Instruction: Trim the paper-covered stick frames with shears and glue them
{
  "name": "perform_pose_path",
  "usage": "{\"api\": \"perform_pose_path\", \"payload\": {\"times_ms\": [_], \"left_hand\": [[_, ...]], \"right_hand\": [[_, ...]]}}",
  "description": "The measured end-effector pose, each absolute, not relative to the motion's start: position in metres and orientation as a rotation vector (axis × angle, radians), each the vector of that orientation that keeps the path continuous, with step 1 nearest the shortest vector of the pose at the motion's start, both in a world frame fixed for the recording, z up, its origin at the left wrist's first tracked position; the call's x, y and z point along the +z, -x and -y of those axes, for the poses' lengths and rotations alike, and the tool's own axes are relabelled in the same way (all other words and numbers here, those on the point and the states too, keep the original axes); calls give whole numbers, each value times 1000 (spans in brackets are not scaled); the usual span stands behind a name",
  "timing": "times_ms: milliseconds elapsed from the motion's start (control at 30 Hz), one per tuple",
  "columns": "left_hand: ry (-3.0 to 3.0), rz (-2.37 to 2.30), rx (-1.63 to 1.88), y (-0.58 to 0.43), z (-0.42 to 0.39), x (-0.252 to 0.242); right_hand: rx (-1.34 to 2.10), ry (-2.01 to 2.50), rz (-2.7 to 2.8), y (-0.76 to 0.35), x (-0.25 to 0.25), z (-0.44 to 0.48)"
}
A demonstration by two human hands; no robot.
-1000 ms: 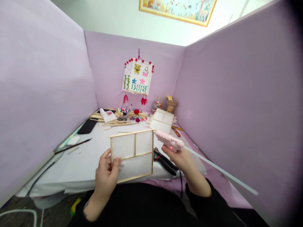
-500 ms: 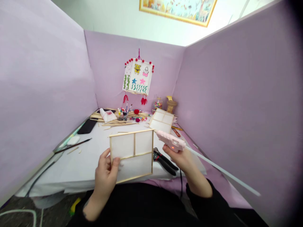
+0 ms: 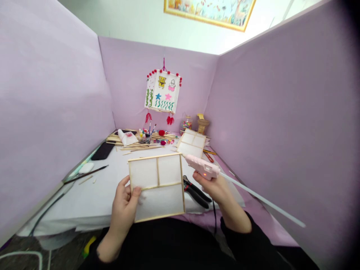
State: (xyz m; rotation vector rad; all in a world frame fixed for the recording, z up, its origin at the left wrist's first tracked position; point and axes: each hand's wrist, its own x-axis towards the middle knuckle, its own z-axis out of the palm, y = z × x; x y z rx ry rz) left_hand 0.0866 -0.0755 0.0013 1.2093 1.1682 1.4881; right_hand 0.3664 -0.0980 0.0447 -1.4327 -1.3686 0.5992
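Left hand [image 3: 123, 205]: you pinch framed panel [image 3: 164, 200]
Right hand [image 3: 214, 188]: you grip pink glue gun [image 3: 202, 167]
Nozzle [image 3: 184, 156]: by panel's top-right corner, contact unclear

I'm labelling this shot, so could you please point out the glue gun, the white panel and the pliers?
Glue gun [image 3: 200, 165], head view: middle of its body.
White panel [image 3: 161, 202], head view: its lower section.
Pliers [image 3: 197, 197], head view: the nearer handle.
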Motion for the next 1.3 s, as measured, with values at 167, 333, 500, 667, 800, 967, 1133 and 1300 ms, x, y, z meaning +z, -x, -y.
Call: {"api": "perform_pose_path", "payload": {"times_ms": [167, 333, 500, 667, 800, 967, 1133, 1300], "left_hand": [[-898, -954, 1366, -87, 67, 8], [-731, -876, 1155, -88, 65, 15], [-639, -844, 1037, -90, 69, 13], [-606, -778, 965, -93, 70, 8], [-595, -763, 949, -95, 70, 7], [-572, -715, 931, -96, 72, 6], [-561, -693, 909, -98, 73, 5], [-532, -661, 919, -100, 74, 6]], "right_hand": [[797, 1154, 1243, -363, 48, 94], [1028, 938, 1168, -358, 62, 96], [1128, 897, 1184, -351, 65, 94], [1159, 862, 1180, -345, 64, 88], [1175, 847, 1180, -343, 64, 88], [1170, 875, 1196, -343, 65, 88], [1178, 844, 1203, -344, 63, 87], [1204, 825, 1184, -344, 60, 87]]}}
